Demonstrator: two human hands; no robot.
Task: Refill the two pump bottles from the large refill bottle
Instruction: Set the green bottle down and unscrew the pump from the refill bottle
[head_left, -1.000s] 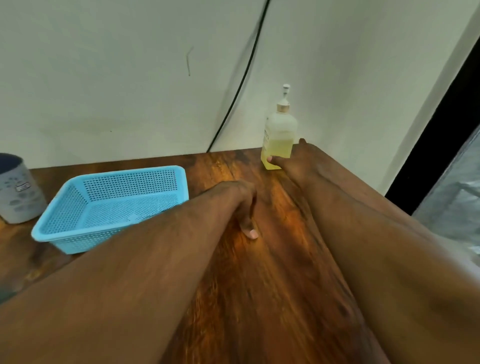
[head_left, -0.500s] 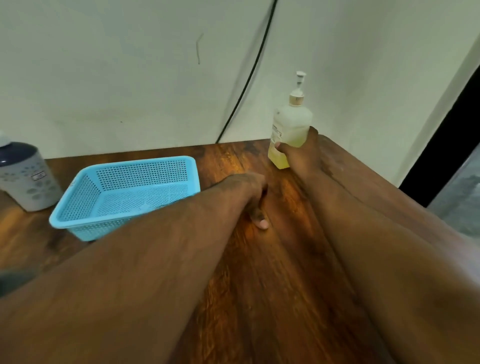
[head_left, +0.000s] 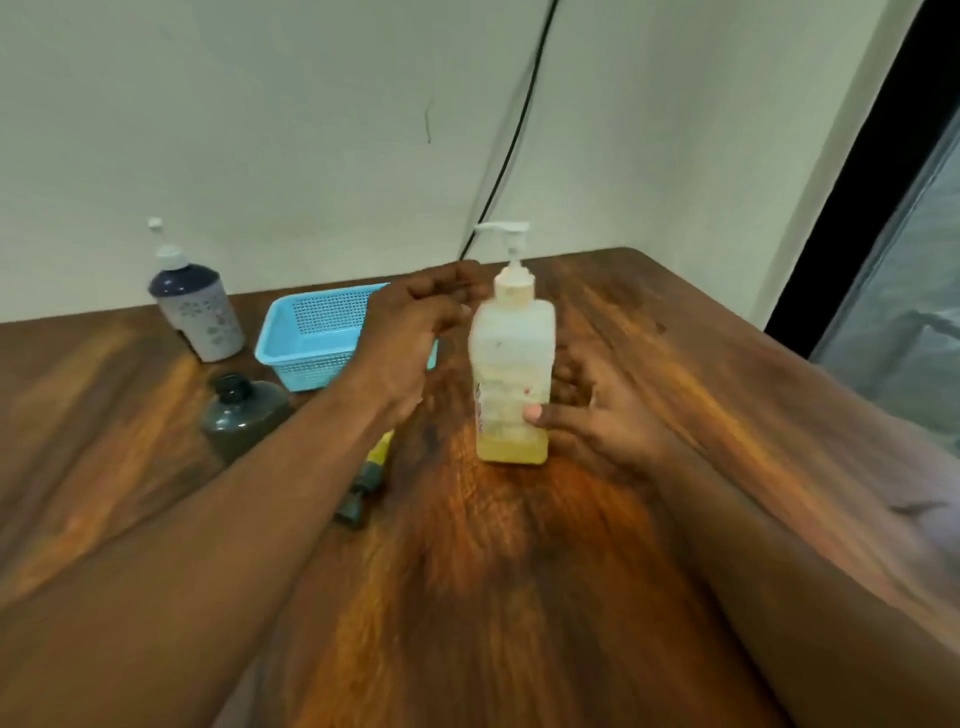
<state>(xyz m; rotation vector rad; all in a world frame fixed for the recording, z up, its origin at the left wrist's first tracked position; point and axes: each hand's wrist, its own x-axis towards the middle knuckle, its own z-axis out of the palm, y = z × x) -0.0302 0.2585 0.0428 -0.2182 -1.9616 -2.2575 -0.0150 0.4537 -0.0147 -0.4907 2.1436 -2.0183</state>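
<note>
Clear pump bottle (head_left: 511, 374) upright on surface (head_left: 675, 374), right hand (head_left: 597, 421) gripping its lower side, left hand (head_left: 415, 332) loosely curled just beside its shoulder, empty

Yellow-and-dark object (head_left: 366, 475) half hidden under left forearm, pump bottle (head_left: 511, 364) label blurred, blue basket (head_left: 317, 332) corner behind left hand (head_left: 415, 332).

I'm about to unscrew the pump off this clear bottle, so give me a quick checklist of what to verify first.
1. Clear pump bottle upright on the table: ok.
2. Right hand steadying its body: ok, thumb on the front face.
3. Left hand on the collar: not ok, it hovers beside the neck.
4. Needs refilling: ok, only a shallow yellow layer at the bottom.
5. Dark refill bottle within reach: ok, capped, left of the forearm.
6. Second pump bottle nearby: ok, fill level cannot tell.
</note>
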